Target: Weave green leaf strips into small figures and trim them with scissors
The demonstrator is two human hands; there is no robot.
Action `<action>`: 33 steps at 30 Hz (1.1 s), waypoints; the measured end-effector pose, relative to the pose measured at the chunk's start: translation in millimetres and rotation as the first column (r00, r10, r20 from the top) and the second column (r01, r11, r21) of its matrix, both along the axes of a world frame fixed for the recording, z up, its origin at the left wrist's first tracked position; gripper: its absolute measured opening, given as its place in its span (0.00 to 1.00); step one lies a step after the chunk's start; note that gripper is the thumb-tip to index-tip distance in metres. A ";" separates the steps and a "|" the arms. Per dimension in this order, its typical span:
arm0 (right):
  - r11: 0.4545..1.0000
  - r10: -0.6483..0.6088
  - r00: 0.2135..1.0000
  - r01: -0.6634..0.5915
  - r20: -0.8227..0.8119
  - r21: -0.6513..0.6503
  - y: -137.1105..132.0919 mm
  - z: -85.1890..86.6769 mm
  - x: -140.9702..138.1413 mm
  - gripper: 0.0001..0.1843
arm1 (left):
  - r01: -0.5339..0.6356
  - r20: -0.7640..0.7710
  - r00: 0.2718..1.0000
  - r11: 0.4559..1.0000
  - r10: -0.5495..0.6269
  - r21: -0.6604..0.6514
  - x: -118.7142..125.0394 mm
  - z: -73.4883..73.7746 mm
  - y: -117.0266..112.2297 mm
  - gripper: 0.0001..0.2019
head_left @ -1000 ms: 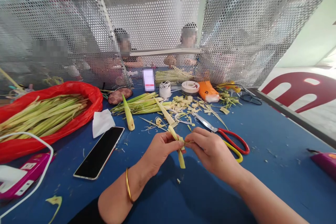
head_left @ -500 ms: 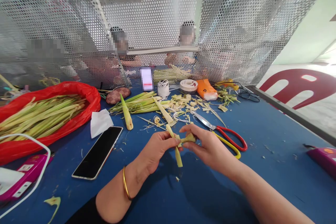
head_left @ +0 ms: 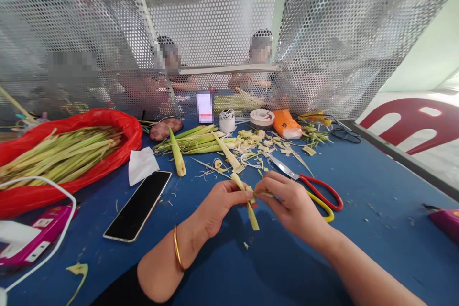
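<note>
Over the middle of the blue table, my left hand [head_left: 225, 202] pinches a pale green leaf strip [head_left: 254, 218] between thumb and fingers. The strip is folded or crossed, with one end sticking up and the other hanging down. My right hand [head_left: 289, 203] is closed on a part of the leaf that juts out to the right; its fingers partly cover it. Scissors [head_left: 324, 192] with one red and one yellow handle lie just beyond my right hand. A loose leaf piece [head_left: 228, 153] and a pointed green leaf sheath [head_left: 177, 153] rest beyond my left hand.
At left are a red bag [head_left: 134, 129] of long leaves, a white tissue [head_left: 142, 166], a dark phone [head_left: 139, 208] and a purple power strip [head_left: 43, 232]. String [head_left: 227, 122], tape [head_left: 261, 118] and an orange packet [head_left: 287, 124] stand before a perforated metal screen [head_left: 215, 14]. People sit behind it.
My right fingers have closed further over the leaf part that showed between them. Both hands still hold the strip. The whole view has shifted slightly.
</note>
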State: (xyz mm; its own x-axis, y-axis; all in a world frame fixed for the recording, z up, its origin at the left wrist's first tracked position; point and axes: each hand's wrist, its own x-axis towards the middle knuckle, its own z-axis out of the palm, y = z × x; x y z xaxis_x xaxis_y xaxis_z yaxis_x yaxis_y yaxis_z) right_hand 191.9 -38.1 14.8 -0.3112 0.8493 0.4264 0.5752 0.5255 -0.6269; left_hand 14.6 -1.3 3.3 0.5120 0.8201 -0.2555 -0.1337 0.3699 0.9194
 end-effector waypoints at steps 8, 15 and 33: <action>0.825 -0.183 0.956 0.023 -0.229 -0.565 6.8 -10.6 -3.8 0.06 | 0.056 -0.194 0.981 0.951 0.004 0.303 1.1 -4.6 -0.2 0.08; 0.889 -0.181 0.960 0.068 -0.213 -0.452 6.5 -11.2 -6.3 0.08 | 0.024 -0.076 0.997 0.994 -0.015 0.110 2.2 -3.1 -1.0 0.13; 0.734 -0.279 0.873 -0.075 -0.400 -0.675 7.2 -18.4 -16.8 0.09 | -0.040 -0.042 0.998 0.999 0.039 -0.032 3.7 -4.4 -4.1 0.10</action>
State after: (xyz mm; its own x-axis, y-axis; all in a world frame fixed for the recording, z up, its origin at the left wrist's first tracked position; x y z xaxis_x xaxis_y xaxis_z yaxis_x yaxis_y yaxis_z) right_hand 175.1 -30.9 -3.6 -0.1295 0.9743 -0.1843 0.1604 -0.1628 -0.9735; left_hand 18.3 -5.4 -1.1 0.4681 0.8301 -0.3030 -0.1113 0.3956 0.9116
